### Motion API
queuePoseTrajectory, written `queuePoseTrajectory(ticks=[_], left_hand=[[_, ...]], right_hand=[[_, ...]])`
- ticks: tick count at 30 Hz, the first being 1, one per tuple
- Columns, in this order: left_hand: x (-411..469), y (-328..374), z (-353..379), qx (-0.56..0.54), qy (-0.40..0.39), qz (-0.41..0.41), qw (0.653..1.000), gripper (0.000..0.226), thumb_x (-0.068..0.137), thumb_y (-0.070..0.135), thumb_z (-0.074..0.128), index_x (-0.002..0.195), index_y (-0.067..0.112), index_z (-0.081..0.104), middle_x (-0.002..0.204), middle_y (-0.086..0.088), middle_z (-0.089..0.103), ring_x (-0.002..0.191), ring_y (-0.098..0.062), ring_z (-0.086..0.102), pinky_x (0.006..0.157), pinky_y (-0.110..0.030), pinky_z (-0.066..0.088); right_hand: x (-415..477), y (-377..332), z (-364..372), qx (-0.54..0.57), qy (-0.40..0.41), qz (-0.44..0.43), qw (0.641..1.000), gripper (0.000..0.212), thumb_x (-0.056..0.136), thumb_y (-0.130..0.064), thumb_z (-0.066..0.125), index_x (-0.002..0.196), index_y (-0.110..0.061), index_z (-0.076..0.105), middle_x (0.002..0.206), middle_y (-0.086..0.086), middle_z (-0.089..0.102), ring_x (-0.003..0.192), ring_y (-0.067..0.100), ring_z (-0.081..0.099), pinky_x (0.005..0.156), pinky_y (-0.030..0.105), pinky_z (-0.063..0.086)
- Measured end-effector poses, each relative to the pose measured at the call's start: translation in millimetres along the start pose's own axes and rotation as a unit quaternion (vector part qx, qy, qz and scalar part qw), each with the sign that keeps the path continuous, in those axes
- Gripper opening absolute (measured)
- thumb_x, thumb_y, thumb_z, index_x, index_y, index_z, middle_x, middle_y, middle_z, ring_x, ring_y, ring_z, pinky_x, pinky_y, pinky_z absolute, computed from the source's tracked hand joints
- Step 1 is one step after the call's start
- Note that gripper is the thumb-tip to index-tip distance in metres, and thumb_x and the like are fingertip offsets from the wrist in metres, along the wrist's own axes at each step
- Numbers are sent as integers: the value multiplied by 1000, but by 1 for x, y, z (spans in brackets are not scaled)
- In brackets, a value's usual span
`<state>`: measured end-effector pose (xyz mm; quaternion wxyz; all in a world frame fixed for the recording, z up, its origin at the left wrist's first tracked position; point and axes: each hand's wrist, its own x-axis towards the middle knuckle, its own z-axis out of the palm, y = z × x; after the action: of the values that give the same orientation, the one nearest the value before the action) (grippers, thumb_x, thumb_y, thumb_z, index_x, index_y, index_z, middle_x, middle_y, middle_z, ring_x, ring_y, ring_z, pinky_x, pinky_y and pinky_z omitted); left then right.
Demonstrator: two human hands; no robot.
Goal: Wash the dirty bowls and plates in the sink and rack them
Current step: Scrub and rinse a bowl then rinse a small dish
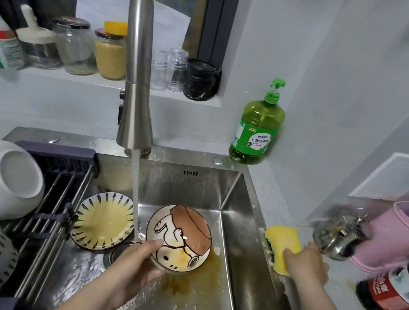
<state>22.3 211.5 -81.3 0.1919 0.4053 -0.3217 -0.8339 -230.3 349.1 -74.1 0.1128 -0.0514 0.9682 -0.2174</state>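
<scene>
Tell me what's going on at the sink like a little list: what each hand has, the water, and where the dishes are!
left hand: holds the cartoon bowl over the sink
right hand: grips the yellow sponge at the sink's right edge
tap: running, stream just left of the bowl
striped plate: lying in the sink, yellowish film
rack: white bowl upside down on it
soap bottle: green, behind the sink

Yellow sponge (282, 240), cartoon-patterned bowl (178, 238) (brown, white), blue-rayed plate (103, 220)
</scene>
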Motion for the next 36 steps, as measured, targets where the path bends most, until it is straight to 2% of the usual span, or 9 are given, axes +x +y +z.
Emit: queuePoseTrajectory(ticks=[5,10,13,18,20,24,27,31,36], left_hand=[[-6,5,2,-58,-63,-16,996,35,65,20,52,96,4,56,79,-15,73,65,-26,70,58,-37,57],[-13,9,5,-59,-98,-21,993,35,66,20,49,96,3,56,79,-18,72,63,-29,70,50,-39,57],[-10,6,1,-21,-103,-23,994,39,67,23,51,101,4,57,88,-17,72,72,-28,71,59,-39,59],[-14,2,1,38,-122,-6,992,37,69,25,51,97,3,64,91,-15,72,75,-23,71,62,-36,59],[-19,4,1,61,-120,4,991,33,69,24,52,91,3,67,89,-17,72,73,-21,70,59,-33,57],[-21,11,-10,106,-109,6,988,36,73,21,53,98,-3,65,92,-20,71,75,-21,70,62,-31,57],[-24,13,-12,117,-116,-5,986,32,73,19,59,97,-1,65,94,-19,71,75,-20,70,60,-30,56],[-27,9,-10,141,-99,-4,985,49,63,28,62,103,-1,64,96,-19,71,76,-21,70,62,-33,56],[-33,5,-5,160,-5,83,984,7,83,9,59,79,4,61,61,-2,68,57,-14,63,54,-25,53]], right_hand=[[8,-2,3,-33,-57,21,998,51,86,-28,59,126,1,44,126,19,52,115,38,49,88,36,40],[-22,-32,-7,214,-16,-56,975,35,81,-3,61,113,4,50,97,16,54,88,31,54,62,27,33],[-73,-62,-16,275,-1,-194,942,31,82,-5,62,102,-15,42,90,-1,47,78,18,46,58,24,29],[-133,-77,6,-53,54,-617,783,61,37,-24,77,78,-25,31,64,-12,46,64,3,25,53,10,28],[-139,-77,17,-107,-27,-627,771,70,26,-24,81,80,-23,36,67,-8,49,67,6,32,57,17,28],[-139,-76,16,-84,-211,-609,760,42,79,-31,66,113,-18,45,104,-8,37,97,8,33,79,21,31],[-140,-80,9,-2,-301,-566,767,28,82,-28,65,103,-21,47,115,-15,30,116,6,31,99,20,30],[-147,-85,19,-58,-225,-581,780,33,83,-20,63,114,-15,53,128,-7,33,119,14,37,98,23,33],[-162,-100,34,-210,-64,-564,796,31,88,-11,50,119,-11,51,123,10,38,116,29,39,91,36,33]])
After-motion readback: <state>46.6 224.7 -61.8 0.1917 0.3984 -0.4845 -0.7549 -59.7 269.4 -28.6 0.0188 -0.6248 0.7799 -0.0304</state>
